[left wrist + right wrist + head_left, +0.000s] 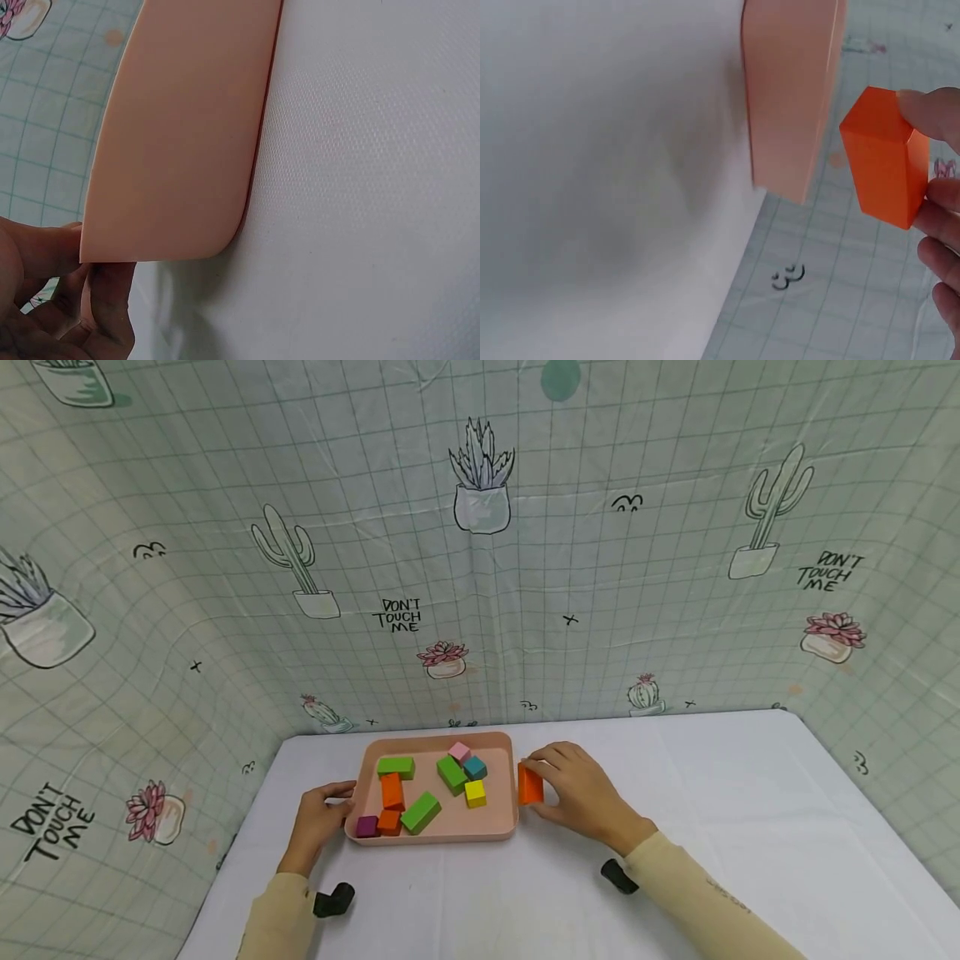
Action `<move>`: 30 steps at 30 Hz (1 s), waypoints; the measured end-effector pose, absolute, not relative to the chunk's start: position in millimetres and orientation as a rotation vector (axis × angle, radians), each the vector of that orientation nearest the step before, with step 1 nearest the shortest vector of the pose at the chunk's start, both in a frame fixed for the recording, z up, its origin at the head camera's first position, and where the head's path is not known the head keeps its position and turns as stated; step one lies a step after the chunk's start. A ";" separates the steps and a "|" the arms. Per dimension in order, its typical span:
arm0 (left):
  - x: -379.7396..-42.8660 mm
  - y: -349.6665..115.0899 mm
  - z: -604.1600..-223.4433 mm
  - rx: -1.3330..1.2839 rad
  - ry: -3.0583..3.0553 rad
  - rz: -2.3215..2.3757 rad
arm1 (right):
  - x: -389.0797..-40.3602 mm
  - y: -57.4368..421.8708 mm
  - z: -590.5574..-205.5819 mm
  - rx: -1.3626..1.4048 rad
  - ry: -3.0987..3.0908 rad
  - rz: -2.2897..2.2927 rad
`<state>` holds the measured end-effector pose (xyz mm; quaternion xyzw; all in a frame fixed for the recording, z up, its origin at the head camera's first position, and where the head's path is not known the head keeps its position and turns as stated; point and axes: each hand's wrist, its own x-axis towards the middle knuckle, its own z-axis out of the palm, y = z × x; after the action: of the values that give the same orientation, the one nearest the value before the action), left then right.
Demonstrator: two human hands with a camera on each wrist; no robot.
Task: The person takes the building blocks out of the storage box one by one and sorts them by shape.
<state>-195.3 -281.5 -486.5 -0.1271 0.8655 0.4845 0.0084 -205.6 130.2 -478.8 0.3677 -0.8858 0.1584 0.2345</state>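
Note:
A shallow pink tray [480,828] lies on the white table and carries several coloured blocks. At its left end my left hand [318,821] pinches the rim between thumb and fingers; the left wrist view shows the tray's side wall [180,135] and these fingers at its corner. Just off the tray's right end, my right hand [577,789] holds an orange rectangular block [530,783] between thumb and fingertips. In the right wrist view that orange block [881,161] is apart from the tray wall [791,90].
Inside the tray are green blocks [421,812], orange blocks [392,792], a purple cube [367,827], a yellow cube [476,793], a blue cube [475,767] and a pink cube [460,752]. A patterned cloth [525,568] hangs behind the white tabletop [480,902].

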 end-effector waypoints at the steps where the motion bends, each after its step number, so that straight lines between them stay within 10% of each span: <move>1: -195.4 -281.1 -486.4 -0.400 2.705 1.511 | -206.6 133.7 -479.6 1.001 -2.423 0.436; 30: -193.0 -280.3 -484.0 -0.396 2.688 1.552 | -232.5 200.5 -505.0 0.871 -2.472 0.410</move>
<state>-193.0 -280.3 -484.0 -0.1266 0.8591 0.4959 0.0062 -232.5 200.5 -505.0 0.3187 -0.9042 0.1500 0.2417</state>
